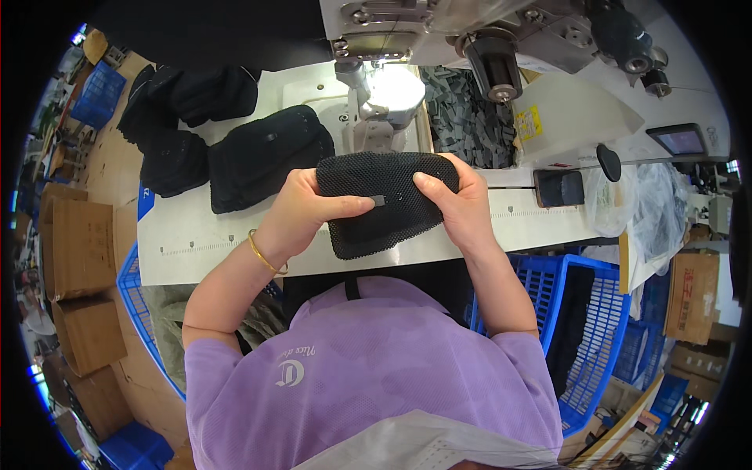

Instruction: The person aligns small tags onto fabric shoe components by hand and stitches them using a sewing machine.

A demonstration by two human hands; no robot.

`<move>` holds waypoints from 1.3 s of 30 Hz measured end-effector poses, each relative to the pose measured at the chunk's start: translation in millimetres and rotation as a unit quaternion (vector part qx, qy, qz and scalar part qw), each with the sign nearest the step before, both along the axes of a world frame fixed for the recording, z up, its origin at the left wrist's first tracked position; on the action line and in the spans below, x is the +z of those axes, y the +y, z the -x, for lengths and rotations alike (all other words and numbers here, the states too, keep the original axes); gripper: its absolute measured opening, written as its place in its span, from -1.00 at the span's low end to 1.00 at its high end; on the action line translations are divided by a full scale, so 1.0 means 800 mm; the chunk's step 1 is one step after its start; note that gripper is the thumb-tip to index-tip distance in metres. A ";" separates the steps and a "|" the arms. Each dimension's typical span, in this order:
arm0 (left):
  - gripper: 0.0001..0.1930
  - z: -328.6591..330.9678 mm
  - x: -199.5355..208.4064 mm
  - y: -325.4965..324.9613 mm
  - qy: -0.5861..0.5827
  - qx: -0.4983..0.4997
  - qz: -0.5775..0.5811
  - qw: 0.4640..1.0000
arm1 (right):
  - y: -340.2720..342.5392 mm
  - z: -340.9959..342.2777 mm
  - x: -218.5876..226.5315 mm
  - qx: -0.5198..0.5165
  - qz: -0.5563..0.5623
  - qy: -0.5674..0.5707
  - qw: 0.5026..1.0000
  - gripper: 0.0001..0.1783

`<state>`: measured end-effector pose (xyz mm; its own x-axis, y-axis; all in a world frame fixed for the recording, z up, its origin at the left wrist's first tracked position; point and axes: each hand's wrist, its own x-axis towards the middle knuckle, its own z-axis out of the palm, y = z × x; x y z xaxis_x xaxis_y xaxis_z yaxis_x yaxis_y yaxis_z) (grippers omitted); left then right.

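Between both hands I hold a black mesh fabric piece (368,227), roughly rectangular with rounded corners, just in front of the sewing machine. My left hand (309,205) grips its left side, the thumb lying over the front beside a small grey tab (378,200). On the right side, my right hand (458,200) pinches the piece with the thumb on top; its other fingers are hidden behind the mesh. Directly beyond the piece is the lit needle area of the sewing machine (381,98). A stack of black fabric pieces (270,157) lies to the left.
More black pieces (176,160) are piled at the table's left end. A bin of dark fabric scraps (474,117) sits right of the machine. A phone (559,188) lies on the white table (204,254). Blue baskets (599,337) stand below on both sides.
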<state>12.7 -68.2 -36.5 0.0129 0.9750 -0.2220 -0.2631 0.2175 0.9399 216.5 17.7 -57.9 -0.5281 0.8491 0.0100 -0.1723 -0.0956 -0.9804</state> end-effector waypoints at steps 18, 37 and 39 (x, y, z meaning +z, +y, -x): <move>-0.70 0.015 0.052 0.050 -0.054 0.056 -0.006 0.997 | 0.027 0.035 0.068 -0.080 -0.071 -0.029 0.994 -0.68; -0.88 0.036 0.059 0.097 0.014 0.109 -0.043 0.993 | 0.072 0.061 0.061 -0.129 -0.106 -0.002 0.986 -0.81; -0.88 0.037 0.058 0.097 0.021 0.115 -0.033 0.993 | 0.069 0.061 0.063 -0.132 -0.098 0.002 0.986 -0.83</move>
